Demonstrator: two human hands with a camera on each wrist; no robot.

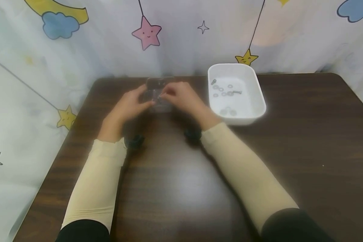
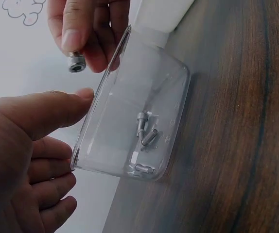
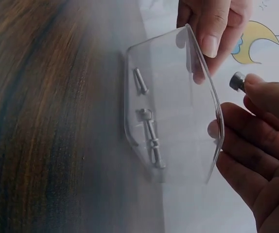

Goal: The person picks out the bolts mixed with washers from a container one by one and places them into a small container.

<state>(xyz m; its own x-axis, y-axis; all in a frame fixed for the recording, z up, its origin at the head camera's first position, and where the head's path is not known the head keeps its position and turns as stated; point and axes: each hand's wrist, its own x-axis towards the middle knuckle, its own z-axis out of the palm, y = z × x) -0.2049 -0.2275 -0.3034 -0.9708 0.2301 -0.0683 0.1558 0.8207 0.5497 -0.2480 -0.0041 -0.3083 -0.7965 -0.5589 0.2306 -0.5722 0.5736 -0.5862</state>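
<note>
A clear plastic box [image 1: 162, 108] stands on the table's far side, several metal socket-head screws [image 2: 142, 122] lying on its bottom. My right hand [image 1: 183, 97] pinches another socket-head screw [image 2: 77, 63] between thumb and fingers, head downward, at the box's open top. In the right wrist view, the knurled head [image 3: 236, 81] of this screw shows beyond the thumb tip. My left hand [image 1: 128, 104] is at the box's left side, thumb and fingers spread and touching near its rim. Its fingers look relaxed, not closed round anything.
A white bin [image 1: 254, 104] stands right of the box, with several pale washers [image 1: 230, 93] and screws [image 1: 237, 92] in it. Behind the dark wooden table [image 1: 305, 141] hangs a patterned curtain [image 1: 181, 40]. Dark wrist-worn devices [image 1: 193, 134] sit under both wrists.
</note>
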